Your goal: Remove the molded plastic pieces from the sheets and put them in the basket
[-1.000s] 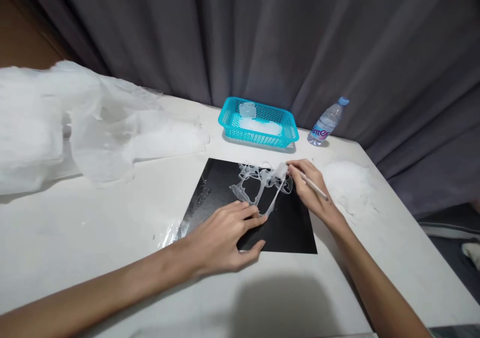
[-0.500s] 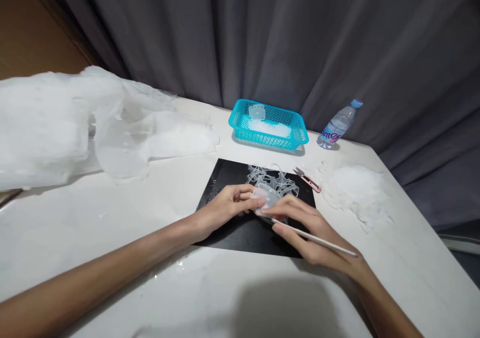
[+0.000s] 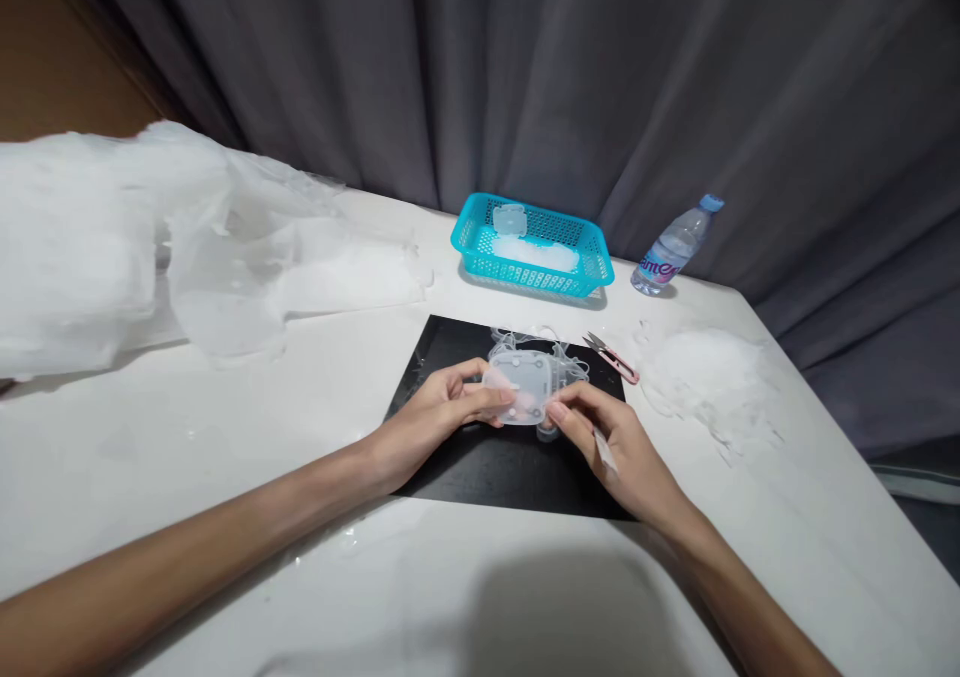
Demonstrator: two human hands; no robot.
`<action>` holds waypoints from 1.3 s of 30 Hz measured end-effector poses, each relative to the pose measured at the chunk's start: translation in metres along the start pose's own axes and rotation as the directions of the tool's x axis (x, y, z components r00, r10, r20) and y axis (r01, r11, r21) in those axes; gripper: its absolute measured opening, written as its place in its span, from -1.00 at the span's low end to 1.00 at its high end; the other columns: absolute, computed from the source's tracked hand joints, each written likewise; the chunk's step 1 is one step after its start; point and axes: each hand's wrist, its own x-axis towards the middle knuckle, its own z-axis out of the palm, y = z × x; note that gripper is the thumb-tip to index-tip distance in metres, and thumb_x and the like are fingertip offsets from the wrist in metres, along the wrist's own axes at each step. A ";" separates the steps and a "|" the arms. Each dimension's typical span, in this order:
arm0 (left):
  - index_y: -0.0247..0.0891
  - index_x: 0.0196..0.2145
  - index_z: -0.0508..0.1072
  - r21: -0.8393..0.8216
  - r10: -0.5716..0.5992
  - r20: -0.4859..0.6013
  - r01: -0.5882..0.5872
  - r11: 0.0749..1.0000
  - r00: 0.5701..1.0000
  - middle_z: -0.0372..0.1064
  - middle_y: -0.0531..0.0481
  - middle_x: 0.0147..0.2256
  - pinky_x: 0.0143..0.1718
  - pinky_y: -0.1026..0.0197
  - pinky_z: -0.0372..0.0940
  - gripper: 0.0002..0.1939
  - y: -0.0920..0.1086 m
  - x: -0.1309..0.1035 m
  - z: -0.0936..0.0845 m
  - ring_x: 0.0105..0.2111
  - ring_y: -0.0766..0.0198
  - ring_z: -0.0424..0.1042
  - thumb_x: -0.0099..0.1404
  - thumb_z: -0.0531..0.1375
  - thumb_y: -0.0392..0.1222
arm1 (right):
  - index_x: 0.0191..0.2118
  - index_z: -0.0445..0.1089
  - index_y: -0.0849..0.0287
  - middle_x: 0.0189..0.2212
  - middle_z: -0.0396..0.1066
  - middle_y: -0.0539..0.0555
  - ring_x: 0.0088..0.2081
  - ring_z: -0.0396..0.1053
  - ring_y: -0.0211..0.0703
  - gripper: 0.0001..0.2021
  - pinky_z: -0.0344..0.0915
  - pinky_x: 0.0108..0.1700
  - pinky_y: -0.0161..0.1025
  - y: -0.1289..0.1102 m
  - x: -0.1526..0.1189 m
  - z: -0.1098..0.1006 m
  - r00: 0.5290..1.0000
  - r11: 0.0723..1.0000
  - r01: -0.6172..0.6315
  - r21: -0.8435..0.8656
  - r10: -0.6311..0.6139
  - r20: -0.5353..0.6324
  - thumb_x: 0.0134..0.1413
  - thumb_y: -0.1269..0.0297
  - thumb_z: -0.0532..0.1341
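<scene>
My left hand is closed on a translucent, rounded-square plastic piece with small round holes, thumb on its face. My right hand has its thumb and index finger pinched together at the right edge of this piece. Tucked in the same hand is a slim white stick, mostly hidden by the fingers. Both hands are above a black mat. Thin, stringy clear scraps lie on the mat behind the piece.
A turquoise basket with more translucent pieces stands at the back. To its right is a water bottle. Pink-handled thread snips lie by the mat, near a whitish scrap heap. White plastic bags fill the left.
The translucent piece now faces me more fully. My right fingers have moved to its right edge, and the white stick has turned from lying across my hand to mostly hidden within it.
</scene>
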 end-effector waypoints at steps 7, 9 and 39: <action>-0.31 -0.11 0.52 -0.095 -0.013 -0.016 0.011 0.995 1.000 0.56 -0.09 -0.18 -0.10 0.22 0.38 -0.69 0.006 -0.003 0.008 -0.18 0.23 0.54 0.27 0.42 -0.12 | -0.32 0.44 0.14 -0.41 0.44 0.00 -0.36 0.32 -0.18 -0.78 0.21 -0.29 -0.25 0.010 0.003 0.008 0.991 0.989 0.076 -0.126 -0.089 -0.100 0.34 0.14 0.23; -0.29 0.02 0.47 -0.100 -0.034 0.012 0.035 0.994 0.999 0.58 -0.11 -0.17 -0.07 0.19 0.39 -0.57 0.005 -0.005 0.008 -0.18 0.21 0.57 0.26 0.43 -0.13 | -0.38 0.41 0.13 -0.42 0.44 0.01 -0.32 0.33 -0.13 -0.81 0.22 -0.25 -0.23 0.012 0.005 0.006 0.983 0.954 0.121 -0.274 -0.153 -0.099 0.29 0.26 0.23; -0.27 -0.12 0.51 0.804 0.395 0.509 -0.587 0.099 0.764 0.50 -0.05 -0.35 -0.21 0.16 0.37 -0.67 -0.010 -0.027 0.012 -0.34 0.19 0.49 0.60 -0.05 -0.27 | -0.44 0.41 0.14 -0.56 0.22 -0.09 -0.49 0.11 -0.26 -0.73 0.07 -0.40 -0.28 -0.002 0.016 0.008 0.996 0.992 -0.068 0.106 0.061 0.069 0.11 0.06 0.33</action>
